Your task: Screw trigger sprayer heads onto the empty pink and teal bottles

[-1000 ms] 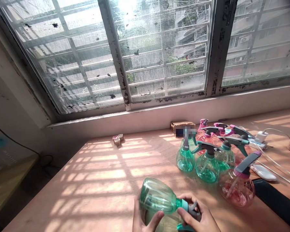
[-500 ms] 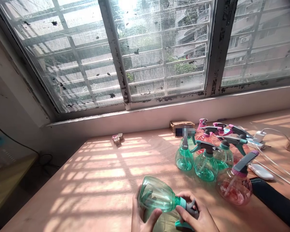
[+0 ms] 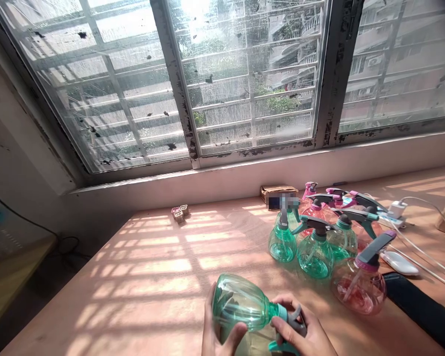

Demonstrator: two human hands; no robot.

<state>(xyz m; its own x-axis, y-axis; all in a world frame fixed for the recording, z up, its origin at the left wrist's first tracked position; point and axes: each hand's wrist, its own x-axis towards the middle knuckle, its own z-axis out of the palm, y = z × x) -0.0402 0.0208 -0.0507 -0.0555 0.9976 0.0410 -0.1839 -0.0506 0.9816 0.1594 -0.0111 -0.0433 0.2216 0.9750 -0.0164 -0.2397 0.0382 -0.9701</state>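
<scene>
A clear green spray bottle point(image 3: 241, 299) lies on its side in the air above the table, its base to the left and its neck to the right. My left hand point(image 3: 222, 338) is wrapped round the base end, thumb along the lower side. With my right hand point(image 3: 300, 331) I grip the neck collar and the grey and teal spray head point(image 3: 294, 319); part of the trigger shows below the fingers. To the right stand several green spray bottles point(image 3: 315, 257) and, closest to my right hand, a pink spray bottle point(image 3: 359, 287), all upright.
More pink bottles point(image 3: 313, 212) stand behind the green ones, near a small cardboard box point(image 3: 280, 193). At right lie a black case point(image 3: 422, 306), a white mouse point(image 3: 400, 263) and a charger point(image 3: 398, 208) with cables. Small cube-like items point(image 3: 180, 213) sit by the window wall.
The bottle's base end has dipped very slightly, while both hands keep their hold. The other bottles stay where they were.
</scene>
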